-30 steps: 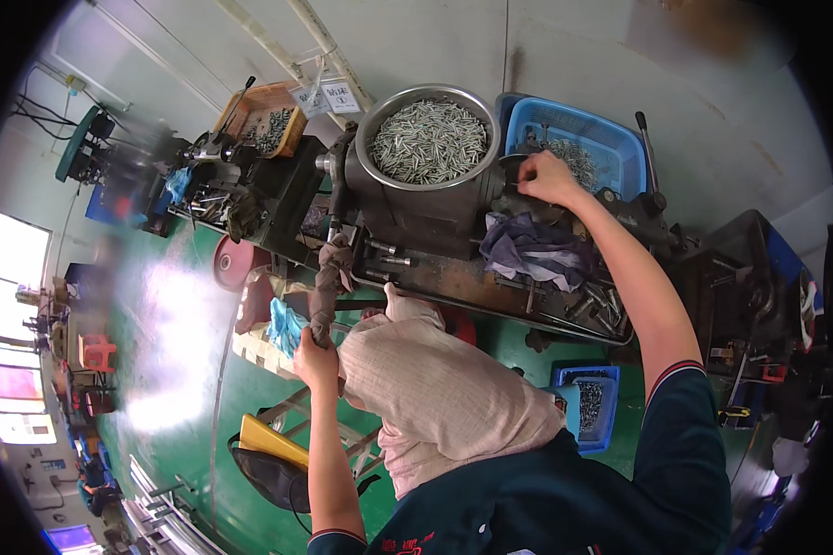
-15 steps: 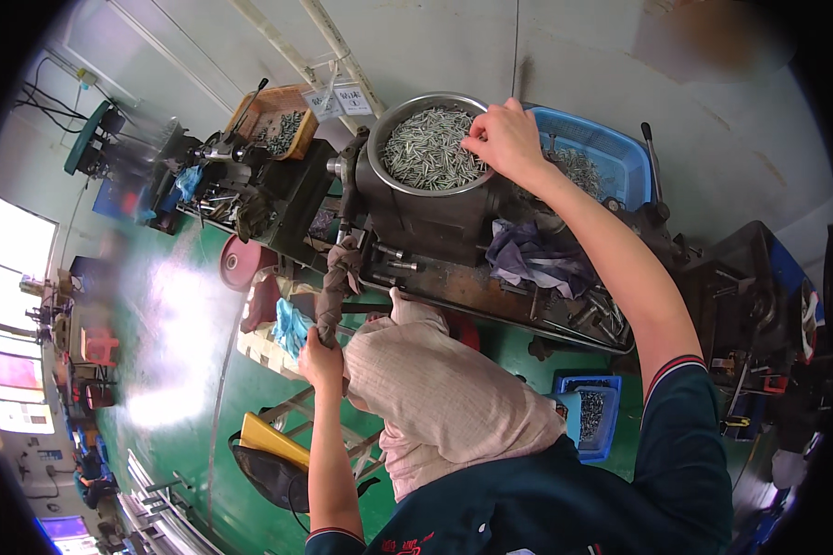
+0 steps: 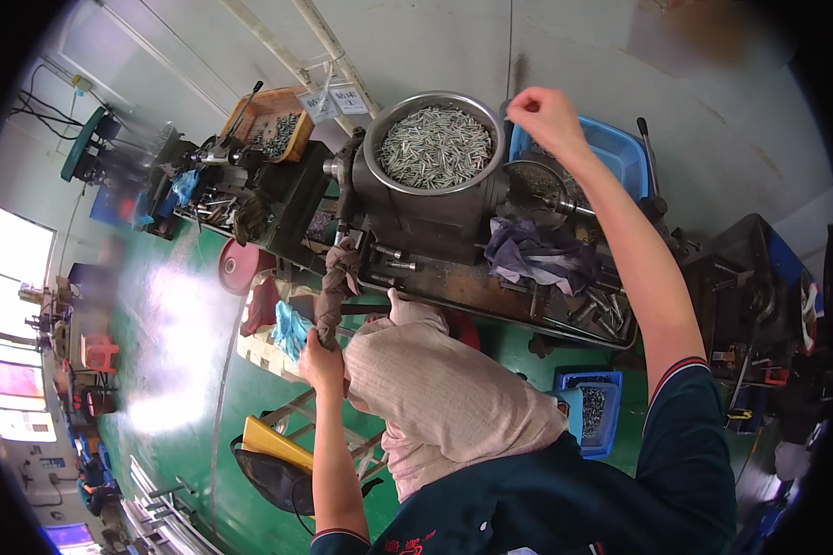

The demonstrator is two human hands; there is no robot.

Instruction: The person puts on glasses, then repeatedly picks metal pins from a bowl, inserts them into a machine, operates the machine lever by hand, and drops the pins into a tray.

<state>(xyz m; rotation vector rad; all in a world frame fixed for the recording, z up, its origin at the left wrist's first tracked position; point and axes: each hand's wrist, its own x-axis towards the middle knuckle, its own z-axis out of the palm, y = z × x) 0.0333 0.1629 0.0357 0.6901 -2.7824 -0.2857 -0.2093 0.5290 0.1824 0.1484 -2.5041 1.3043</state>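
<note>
My left hand (image 3: 321, 363) is closed around the lower end of a long lever (image 3: 335, 287) wrapped in brown cloth. The lever comes down from the left side of a dark machine (image 3: 426, 222). On top of that machine stands a round steel bowl (image 3: 376, 166) full of small silvery metal pins (image 3: 435, 146). My right hand (image 3: 548, 118) is raised just right of the bowl's rim, apart from it, fingers pinched together. Whatever lies between those fingertips is too small to make out. Below this hand is the machine's spindle (image 3: 555, 202).
A blue basket (image 3: 625, 153) with metal parts stands behind my right forearm. Purple rags (image 3: 537, 259) and loose metal tools (image 3: 602, 313) lie on the machine's tray. An orange basket (image 3: 296, 139) sits at the far left. A blue bin (image 3: 602, 439) stands on the floor at right.
My right hand has risen out of the bowl and moved right, past its rim, with fingers still pinched. The left hand stays on the lever.
</note>
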